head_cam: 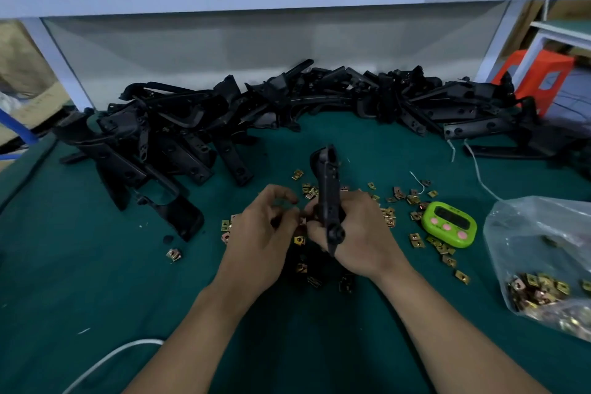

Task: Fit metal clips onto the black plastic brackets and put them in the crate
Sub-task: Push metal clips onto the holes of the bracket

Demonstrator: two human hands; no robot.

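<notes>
So, the person's right hand (358, 233) has its fingers wrapped tight around the lower end of one black bracket (327, 189), holding it roughly upright over the middle of the green tabletop (96, 281), with the top end pointing away from the camera. The left hand (265, 224) is right up against the left side of that bracket with its fingers curled in and thumb and forefinger close together. There's a small coppery clip (302, 220) showing right at those fingertips, touching the bracket's edge, but honestly it's too small and blurry to tell whether the hand is actually pinching it or just resting next to it. Loose clips (390, 211) are scattered all over the cloth around and under both hands, mostly on the right side, plus a few off to the left. Behind the hands, a big pile of brackets (179, 125) runs in an arc across the back of the tabletop from the left edge to the right. A bright green timer (449, 224) with pink buttons lies just right of the hands among the clips, and further right there's a clear plastic bag (540, 233) with a heap more clips sitting in its bottom. A white cable (105, 358) curls in at the near left edge.
</notes>
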